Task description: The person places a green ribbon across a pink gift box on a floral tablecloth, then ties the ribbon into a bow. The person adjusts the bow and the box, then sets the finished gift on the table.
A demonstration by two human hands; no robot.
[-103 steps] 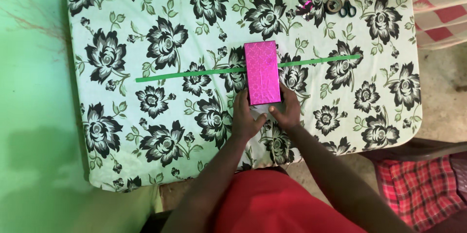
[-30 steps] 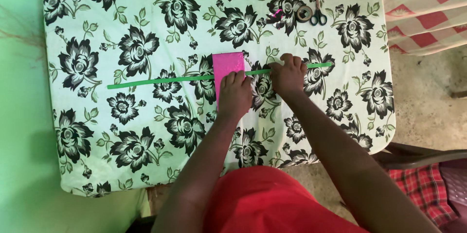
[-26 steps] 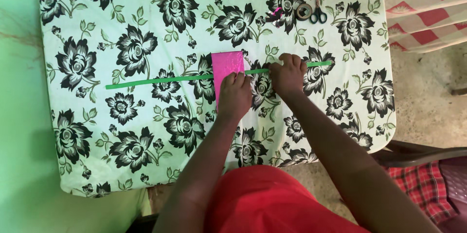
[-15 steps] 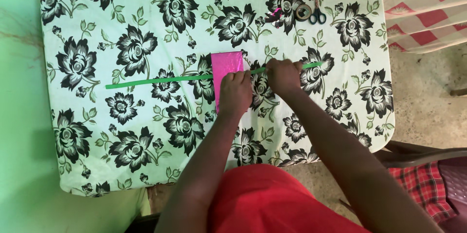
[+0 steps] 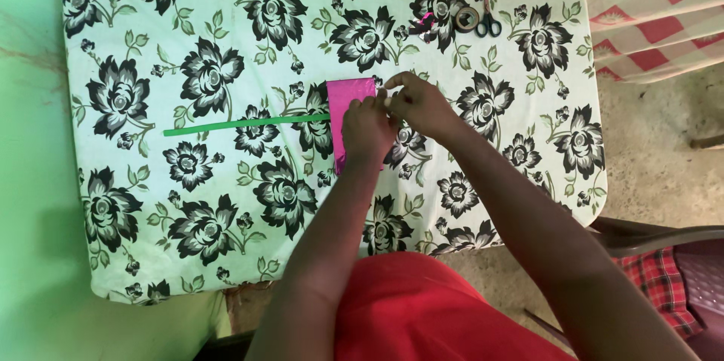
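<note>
Ribbon [image 5: 245, 121] right half now gathered | R hand [image 5: 413, 103] pinching it over box [image 5: 348, 99] | L hand [image 5: 367, 129] flat on box

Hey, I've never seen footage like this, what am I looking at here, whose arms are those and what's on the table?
This is one picture from a camera worn on a person's head, looking straight down, so the two arms reaching up from the bottom are that person's own. The left hand presses flat on a shiny pink wrapped box. The right hand sits at the box's right edge with fingers pinched together; what it pinches is hidden. A green ribbon runs from the box toward the left. Everything lies on a flowered tablecloth. Near the far edge are a tape roll, scissors and a small pink scrap. The red at the bottom is the person's shirt.
</note>
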